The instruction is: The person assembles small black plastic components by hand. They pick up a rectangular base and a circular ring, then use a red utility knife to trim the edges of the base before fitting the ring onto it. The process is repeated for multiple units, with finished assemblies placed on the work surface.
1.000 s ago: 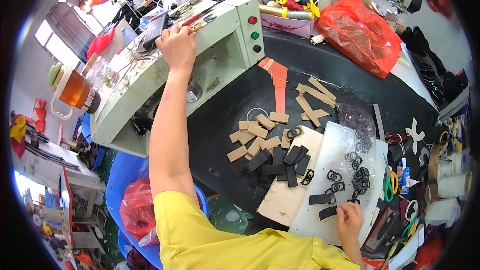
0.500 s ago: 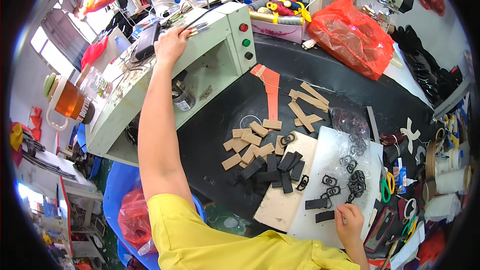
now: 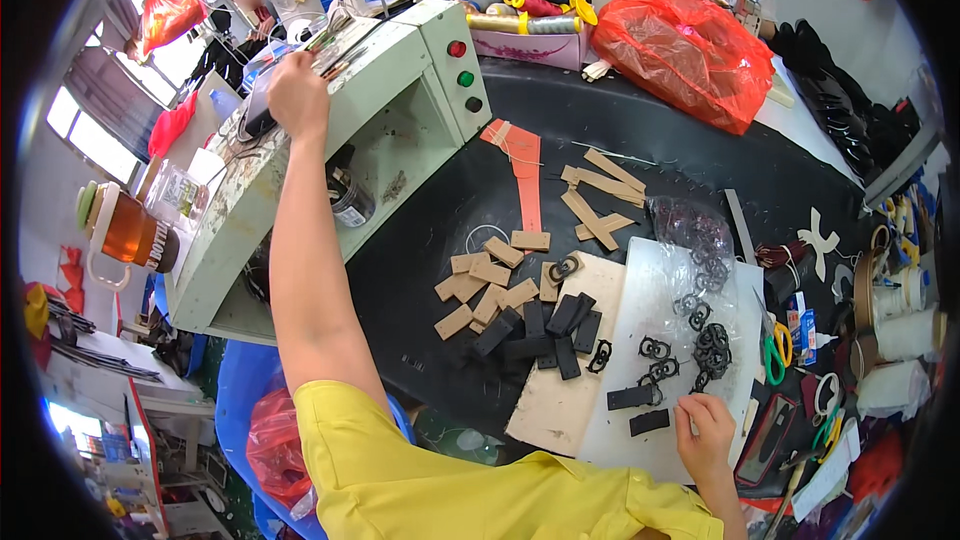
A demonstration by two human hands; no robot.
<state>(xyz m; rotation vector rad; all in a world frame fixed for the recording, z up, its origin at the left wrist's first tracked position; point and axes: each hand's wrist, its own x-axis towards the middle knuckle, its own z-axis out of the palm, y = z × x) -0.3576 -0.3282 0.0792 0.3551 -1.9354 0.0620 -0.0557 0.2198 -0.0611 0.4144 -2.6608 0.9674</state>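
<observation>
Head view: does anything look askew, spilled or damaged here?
The pale green cabinet has dark blotches on its top and inside its open compartment, so it looks worn; stain or chipped paint, I can't tell. Nothing looks plainly spilled.

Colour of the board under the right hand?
White; the board shows best in the head view, left of the right hand.

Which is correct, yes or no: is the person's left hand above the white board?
No, the left hand is at the top of the pale green casing, while the right hand is over the white board.
</observation>
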